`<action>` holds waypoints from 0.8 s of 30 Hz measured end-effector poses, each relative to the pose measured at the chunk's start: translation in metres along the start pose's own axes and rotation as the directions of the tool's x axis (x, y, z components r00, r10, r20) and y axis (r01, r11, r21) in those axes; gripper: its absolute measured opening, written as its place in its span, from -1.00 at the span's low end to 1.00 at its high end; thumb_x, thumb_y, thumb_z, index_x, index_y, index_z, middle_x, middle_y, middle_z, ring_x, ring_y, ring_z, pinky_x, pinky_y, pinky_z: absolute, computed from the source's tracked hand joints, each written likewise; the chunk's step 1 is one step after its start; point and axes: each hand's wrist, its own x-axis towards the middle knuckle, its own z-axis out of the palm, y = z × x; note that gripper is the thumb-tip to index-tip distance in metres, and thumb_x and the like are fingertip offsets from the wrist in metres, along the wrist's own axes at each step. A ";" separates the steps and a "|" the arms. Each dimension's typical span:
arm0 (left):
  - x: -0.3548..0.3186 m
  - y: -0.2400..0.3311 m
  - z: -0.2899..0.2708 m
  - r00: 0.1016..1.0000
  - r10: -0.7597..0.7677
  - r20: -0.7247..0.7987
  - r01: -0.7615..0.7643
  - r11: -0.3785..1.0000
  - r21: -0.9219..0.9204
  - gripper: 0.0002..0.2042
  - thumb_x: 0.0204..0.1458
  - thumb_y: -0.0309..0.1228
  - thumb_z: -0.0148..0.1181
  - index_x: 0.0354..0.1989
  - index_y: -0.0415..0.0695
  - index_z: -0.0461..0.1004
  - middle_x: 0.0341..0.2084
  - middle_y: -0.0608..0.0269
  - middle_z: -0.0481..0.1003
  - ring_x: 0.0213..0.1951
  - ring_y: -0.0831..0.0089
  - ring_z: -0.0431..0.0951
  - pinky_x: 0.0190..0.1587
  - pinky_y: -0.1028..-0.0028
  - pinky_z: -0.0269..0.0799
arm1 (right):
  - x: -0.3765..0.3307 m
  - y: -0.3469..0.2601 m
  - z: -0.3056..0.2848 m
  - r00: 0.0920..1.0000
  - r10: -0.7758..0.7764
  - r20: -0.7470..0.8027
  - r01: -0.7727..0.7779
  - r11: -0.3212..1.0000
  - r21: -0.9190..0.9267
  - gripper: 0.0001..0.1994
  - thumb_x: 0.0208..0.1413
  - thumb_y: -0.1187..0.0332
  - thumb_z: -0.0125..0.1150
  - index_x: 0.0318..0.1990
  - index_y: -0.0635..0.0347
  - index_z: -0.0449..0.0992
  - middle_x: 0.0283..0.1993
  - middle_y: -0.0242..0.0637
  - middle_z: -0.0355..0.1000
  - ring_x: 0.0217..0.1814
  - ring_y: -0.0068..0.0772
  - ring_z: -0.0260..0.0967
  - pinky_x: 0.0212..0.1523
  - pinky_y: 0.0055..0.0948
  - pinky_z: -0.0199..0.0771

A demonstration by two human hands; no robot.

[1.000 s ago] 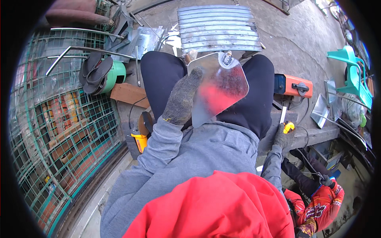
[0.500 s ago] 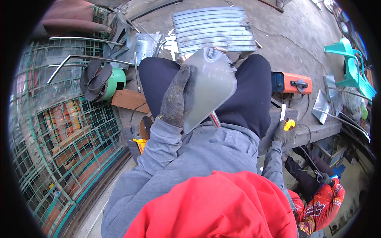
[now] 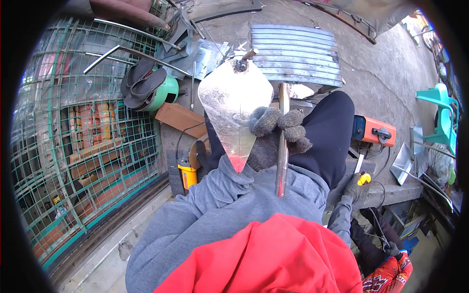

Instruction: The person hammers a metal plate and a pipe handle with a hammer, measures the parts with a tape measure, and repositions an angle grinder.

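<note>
My left hand (image 3: 266, 146), in a grey knit glove, is closed at the middle of the view. Its fingers wrap over a shiny metal tube (image 3: 283, 161), and the thumb side lies against a leaf-shaped metal sheet (image 3: 232, 105). The sheet's pointed end is toward me; a dark weld spot and a short rod stub (image 3: 251, 53) show at its far end. Whether sheet and tube are joined is hidden by the hand. Low at the right, my gloved right hand (image 3: 355, 191) grips a yellow tape measure (image 3: 364, 179), a short length of its blade sticking out.
Ahead lies a slatted metal panel (image 3: 295, 53). An orange welding machine (image 3: 378, 130) and a turquoise plastic chair (image 3: 439, 117) stand right. At left are a yellow angle grinder (image 3: 187, 177), dark sandals (image 3: 146, 88) on something green, and a wire-mesh grille (image 3: 88, 161). A co-worker (image 3: 391, 273) is lower right.
My left hand has turned over and moved right, swinging the sheet's bright face up and left and bringing the tube into view. The right hand keeps its hold on the tape measure.
</note>
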 end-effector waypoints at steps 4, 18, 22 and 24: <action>0.001 0.005 0.012 0.992 0.088 -0.095 -0.079 0.992 0.102 -0.62 0.21 -0.30 0.05 -0.71 -0.01 0.33 -0.29 0.33 0.35 -0.14 0.32 0.46 0.15 0.08 0.32 | 0.010 0.007 0.006 0.999 -0.026 -0.021 0.026 1.000 0.016 -0.55 0.02 0.32 0.41 0.05 0.25 0.42 -0.10 -0.19 0.51 -0.06 -0.24 0.48 0.01 -0.32 0.49; -0.016 0.058 -0.052 0.680 0.664 -0.311 0.144 0.295 0.945 -0.53 0.30 -0.14 0.13 0.18 -0.28 0.36 -0.04 0.18 0.52 -0.04 0.44 0.57 -0.01 0.45 0.53 | 0.015 -0.190 -0.032 0.940 -0.154 0.306 0.299 0.805 -0.513 -0.35 0.16 0.09 0.27 0.31 0.29 0.30 0.00 -0.06 0.51 0.07 -0.22 0.48 0.09 -0.28 0.46; -0.012 0.056 -0.037 0.690 0.635 -0.347 0.234 0.258 0.937 -0.56 0.34 -0.14 0.06 0.17 -0.27 0.36 -0.05 0.21 0.51 -0.03 0.49 0.55 0.01 0.46 0.51 | -0.022 -0.323 0.006 0.751 -0.285 0.596 0.221 0.959 0.179 -0.63 0.25 0.28 0.22 0.16 0.22 0.50 0.06 -0.14 0.53 0.13 -0.25 0.47 0.18 -0.34 0.41; -0.007 0.050 -0.027 0.688 0.599 -0.410 0.232 0.354 0.906 -0.56 0.34 -0.14 0.05 0.17 -0.27 0.37 -0.04 0.21 0.51 -0.02 0.48 0.55 0.01 0.46 0.50 | -0.053 -0.376 0.018 0.577 -0.466 0.671 0.370 0.881 0.294 -0.62 0.24 0.31 0.24 0.17 0.22 0.50 0.09 -0.10 0.51 0.15 -0.23 0.47 0.18 -0.32 0.43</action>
